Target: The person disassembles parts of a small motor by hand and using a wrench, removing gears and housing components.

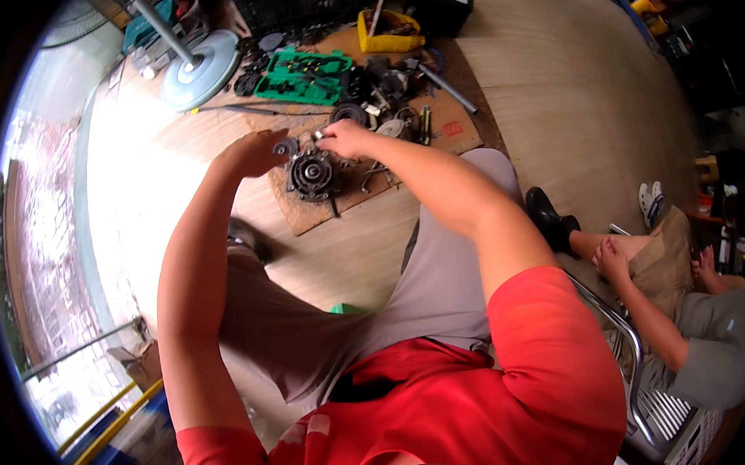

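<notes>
On the cardboard stands a dark metal engine part [312, 177] with a round, ringed face turned up. At its far left edge, my left hand [254, 152] curls its fingers and thumb around a small dark gear-like wheel [285, 148]. I cannot tell whether that wheel is joined to the engine part. My right hand [344, 138] is at the far side of the engine part, fingers pinched together at a small shiny piece too small to name. Both forearms reach forward over my knees.
Beyond my hands lie an open green tool case [305, 76], a yellow container [389, 33] and several loose metal parts on the cardboard [306, 216]. A grey pipe [447, 89] lies to the right. A fan's round base [200, 70] stands at the left. Another person [663, 307] sits close on my right.
</notes>
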`<state>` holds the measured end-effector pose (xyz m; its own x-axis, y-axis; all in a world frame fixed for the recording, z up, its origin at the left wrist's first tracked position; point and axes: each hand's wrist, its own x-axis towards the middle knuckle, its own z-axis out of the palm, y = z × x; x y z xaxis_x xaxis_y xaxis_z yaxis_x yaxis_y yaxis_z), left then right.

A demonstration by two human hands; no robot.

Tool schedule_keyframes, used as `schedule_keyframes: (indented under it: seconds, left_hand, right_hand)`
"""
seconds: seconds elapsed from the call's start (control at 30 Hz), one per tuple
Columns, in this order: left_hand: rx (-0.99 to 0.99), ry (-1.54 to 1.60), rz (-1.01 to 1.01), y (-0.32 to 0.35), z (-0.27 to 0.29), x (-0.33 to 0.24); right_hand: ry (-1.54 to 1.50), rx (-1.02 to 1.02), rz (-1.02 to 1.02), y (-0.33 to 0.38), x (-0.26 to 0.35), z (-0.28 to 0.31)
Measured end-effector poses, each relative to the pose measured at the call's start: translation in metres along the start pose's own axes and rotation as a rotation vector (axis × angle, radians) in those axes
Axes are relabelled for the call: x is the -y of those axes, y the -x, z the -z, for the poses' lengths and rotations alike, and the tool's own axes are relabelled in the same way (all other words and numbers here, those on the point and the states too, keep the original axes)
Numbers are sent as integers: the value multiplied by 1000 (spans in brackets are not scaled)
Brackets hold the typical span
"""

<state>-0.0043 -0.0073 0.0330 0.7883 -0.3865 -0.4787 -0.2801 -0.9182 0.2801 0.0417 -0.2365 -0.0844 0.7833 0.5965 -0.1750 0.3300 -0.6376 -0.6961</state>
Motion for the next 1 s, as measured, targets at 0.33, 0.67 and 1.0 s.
schedule_keyframes:
  seconds: [0.33,0.67,1.0]
  left_hand:
    - [27,20,23,4,0,1]
    - [42,32,43,14,2,2]
    - [-61,-1,-30,0,-12,-1]
  right_hand:
    - [664,467,11,12,-40,-10]
    - [645,475,-116,-5,-64,-32]
    - [666,500,-86,-13,-54,-40]
